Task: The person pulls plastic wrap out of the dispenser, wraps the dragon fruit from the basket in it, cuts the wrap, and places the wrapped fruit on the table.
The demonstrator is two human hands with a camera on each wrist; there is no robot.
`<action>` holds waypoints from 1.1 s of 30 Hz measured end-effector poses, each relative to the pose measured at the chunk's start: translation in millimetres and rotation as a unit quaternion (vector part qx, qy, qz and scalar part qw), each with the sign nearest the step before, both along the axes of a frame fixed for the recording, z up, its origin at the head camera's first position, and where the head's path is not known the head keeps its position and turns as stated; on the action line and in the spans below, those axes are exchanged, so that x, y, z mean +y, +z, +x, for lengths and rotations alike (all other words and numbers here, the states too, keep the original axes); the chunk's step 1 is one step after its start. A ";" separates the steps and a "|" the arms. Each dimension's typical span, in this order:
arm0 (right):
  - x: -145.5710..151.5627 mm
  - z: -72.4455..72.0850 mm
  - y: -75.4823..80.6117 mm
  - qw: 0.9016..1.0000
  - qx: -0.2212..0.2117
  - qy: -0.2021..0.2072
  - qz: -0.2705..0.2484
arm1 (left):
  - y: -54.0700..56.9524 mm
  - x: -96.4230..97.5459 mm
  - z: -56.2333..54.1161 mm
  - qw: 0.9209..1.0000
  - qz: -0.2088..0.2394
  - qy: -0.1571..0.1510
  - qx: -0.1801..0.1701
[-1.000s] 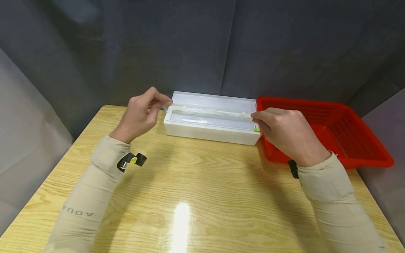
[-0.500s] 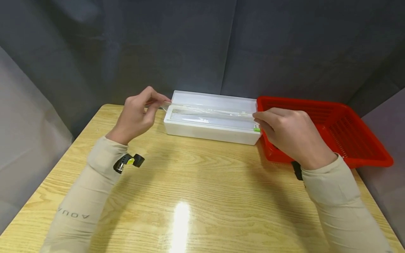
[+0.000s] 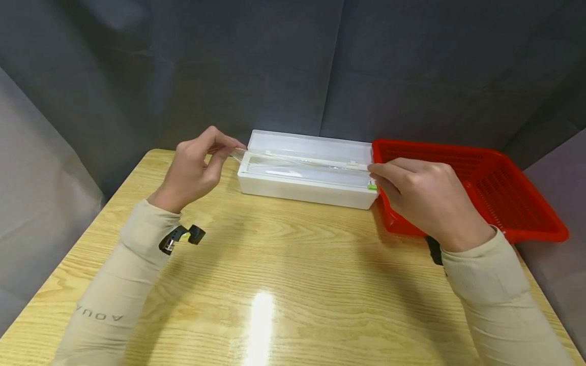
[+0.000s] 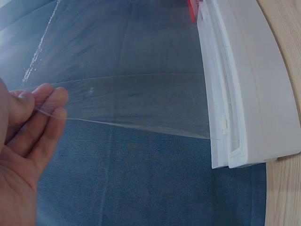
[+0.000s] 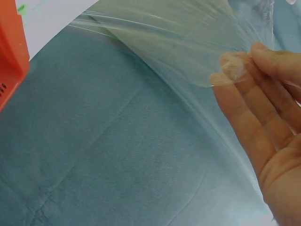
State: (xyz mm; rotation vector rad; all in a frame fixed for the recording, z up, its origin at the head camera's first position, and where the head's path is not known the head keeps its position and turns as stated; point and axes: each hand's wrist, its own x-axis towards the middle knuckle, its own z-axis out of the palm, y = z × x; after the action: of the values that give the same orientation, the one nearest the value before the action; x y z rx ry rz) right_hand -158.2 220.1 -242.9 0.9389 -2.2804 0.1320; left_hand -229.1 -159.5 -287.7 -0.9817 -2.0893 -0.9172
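A sheet of clear cling film (image 4: 136, 101) stretches out of a long white cling film dispenser (image 3: 302, 192) whose lid (image 3: 311, 143) stands up at the back. My left hand (image 3: 189, 168) pinches one corner of the film between thumb and fingers, just off the dispenser's left end. At the opposite end, my right hand (image 3: 423, 195) pinches the other corner; in the right wrist view the film (image 5: 174, 37) bunches and wrinkles at the fingertips. A small green piece (image 3: 372, 187) sits on the dispenser's right front corner. The film is taut between both hands, above the dispenser.
A red plastic basket (image 3: 476, 235) stands against the dispenser's right end, partly behind the right hand. Everything rests on a light wooden table (image 3: 293, 274). Dark grey cloth (image 3: 274, 61) hangs behind the table.
Both hands have drifted slightly apart, the left one leftward and the right one rightward, each still pinching the film. The dispenser and basket have stayed practically in place.
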 end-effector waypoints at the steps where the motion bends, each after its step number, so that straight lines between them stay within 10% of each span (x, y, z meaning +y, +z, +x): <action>1: 0.0 0.4 0.4 1.000 0.002 0.001 0.001 | 0.2 0.0 0.4 1.000 0.001 0.000 0.001; 33: -1.4 13.5 10.1 0.999 0.036 0.022 0.017 | 9.3 -7.4 16.5 0.999 -0.022 -0.006 0.033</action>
State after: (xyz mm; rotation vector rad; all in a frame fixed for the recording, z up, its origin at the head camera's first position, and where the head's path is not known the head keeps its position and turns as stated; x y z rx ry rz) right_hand -144.7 218.7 -232.8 0.9959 -2.2037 0.0767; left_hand -212.7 -166.9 -278.4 -1.0353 -2.0581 -0.8371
